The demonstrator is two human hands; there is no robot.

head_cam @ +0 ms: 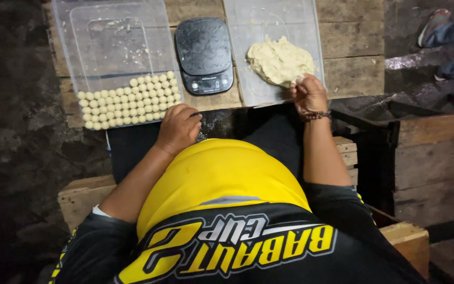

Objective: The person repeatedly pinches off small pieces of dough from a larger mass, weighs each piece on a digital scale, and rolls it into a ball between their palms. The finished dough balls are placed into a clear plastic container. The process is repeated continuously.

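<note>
A lump of pale dough (278,60) lies on a clear plastic tray (253,21) at the right of a wooden table. My right hand (308,93) pinches at the dough's near edge, fingers closed on a bit of it; a beaded bracelet is on the wrist. My left hand (178,128) rests curled near the table's front edge, just below the left tray; whether it holds anything is hidden. Rows of small dough balls (130,100) fill the near part of the left clear tray (111,37).
A black digital kitchen scale (204,55) stands between the two trays. The wooden table (350,47) ends just in front of my body. Wooden crates (405,239) sit at my right and left sides. Another person's shoe (434,23) shows at the top right.
</note>
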